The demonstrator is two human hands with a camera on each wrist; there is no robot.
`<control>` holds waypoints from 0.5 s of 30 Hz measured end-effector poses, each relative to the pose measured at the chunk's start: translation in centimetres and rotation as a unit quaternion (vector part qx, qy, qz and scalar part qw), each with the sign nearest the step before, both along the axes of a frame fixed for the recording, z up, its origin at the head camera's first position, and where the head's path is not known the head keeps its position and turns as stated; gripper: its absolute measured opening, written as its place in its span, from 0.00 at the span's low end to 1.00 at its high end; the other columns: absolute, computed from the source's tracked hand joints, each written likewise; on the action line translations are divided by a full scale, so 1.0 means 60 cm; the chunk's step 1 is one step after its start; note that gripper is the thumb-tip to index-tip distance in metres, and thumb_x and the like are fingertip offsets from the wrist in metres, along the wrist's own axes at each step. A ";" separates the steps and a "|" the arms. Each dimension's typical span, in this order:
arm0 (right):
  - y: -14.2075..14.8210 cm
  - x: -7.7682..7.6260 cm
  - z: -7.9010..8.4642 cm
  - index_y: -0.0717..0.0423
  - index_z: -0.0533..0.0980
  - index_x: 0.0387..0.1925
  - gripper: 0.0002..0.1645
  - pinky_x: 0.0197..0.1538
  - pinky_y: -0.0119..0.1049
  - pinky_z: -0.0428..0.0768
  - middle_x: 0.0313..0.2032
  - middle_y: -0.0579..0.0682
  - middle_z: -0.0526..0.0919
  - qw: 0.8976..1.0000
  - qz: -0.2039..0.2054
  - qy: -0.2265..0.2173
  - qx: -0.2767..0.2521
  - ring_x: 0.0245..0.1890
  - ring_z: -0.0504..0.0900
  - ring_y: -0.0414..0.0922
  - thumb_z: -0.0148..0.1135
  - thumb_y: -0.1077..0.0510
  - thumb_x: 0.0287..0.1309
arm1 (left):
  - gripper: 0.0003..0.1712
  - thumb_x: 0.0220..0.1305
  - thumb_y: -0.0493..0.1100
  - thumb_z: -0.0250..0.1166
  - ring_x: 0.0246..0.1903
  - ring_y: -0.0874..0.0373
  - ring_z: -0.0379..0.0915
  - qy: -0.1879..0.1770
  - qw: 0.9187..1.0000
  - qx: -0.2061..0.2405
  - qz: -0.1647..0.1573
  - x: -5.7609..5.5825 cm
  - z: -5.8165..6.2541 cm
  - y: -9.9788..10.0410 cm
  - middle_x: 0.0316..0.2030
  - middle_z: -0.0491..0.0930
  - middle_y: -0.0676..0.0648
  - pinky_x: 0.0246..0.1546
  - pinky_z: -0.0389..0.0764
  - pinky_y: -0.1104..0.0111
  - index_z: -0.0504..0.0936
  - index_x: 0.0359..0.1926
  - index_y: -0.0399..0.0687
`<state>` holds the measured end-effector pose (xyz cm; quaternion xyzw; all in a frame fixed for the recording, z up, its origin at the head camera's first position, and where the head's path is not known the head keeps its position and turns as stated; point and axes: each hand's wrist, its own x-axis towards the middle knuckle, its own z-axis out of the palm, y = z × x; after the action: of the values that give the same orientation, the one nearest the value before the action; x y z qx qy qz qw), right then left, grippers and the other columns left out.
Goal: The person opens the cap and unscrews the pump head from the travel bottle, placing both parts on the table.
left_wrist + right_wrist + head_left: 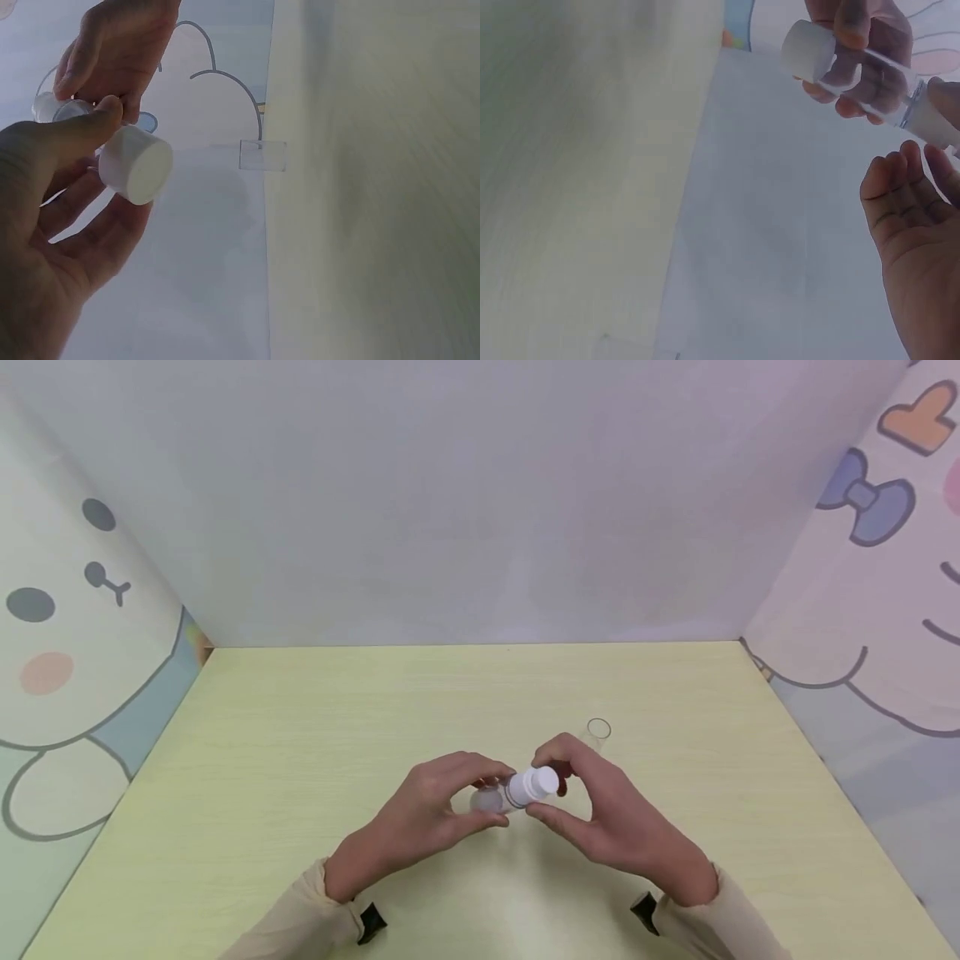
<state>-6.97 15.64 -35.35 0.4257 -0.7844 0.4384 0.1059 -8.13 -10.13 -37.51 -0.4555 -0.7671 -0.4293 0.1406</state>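
Note:
A slim clear bottle (881,82) with a white base (136,166) and a white top (534,783) is held tilted above the table, its top toward the right. My left hand (438,797) grips the clear body near the base, thumb on one side and fingers on the other. With thumb and forefinger, my right hand (611,814) pinches the white top; its other fingers (904,184) stand off the bottle. A clear cylindrical cap (597,728) stands on the table just beyond the right hand.
The pale wooden table (300,718) meets a plain light wall (480,510) at the back. Side panels with cartoon animals (67,610) flank it left and right. Both forearms wear beige sleeves (300,914), with small black pieces (371,923) near the wrists.

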 end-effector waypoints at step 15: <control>-0.008 0.008 -0.001 0.55 0.73 0.50 0.23 0.45 0.30 0.83 0.45 0.45 0.77 0.997 0.013 -0.044 -0.065 0.44 0.78 0.38 0.73 0.72 0.57 | 0.27 0.55 0.43 0.82 0.43 0.61 0.80 0.021 0.997 -0.058 0.048 0.014 0.008 0.001 0.47 0.85 0.55 0.43 0.81 0.78 0.82 0.54 0.50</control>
<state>-6.49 15.19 -35.39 0.4083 -0.7527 0.5080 0.0931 -7.27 -10.04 -37.04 -0.4344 -0.8088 -0.3669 0.1501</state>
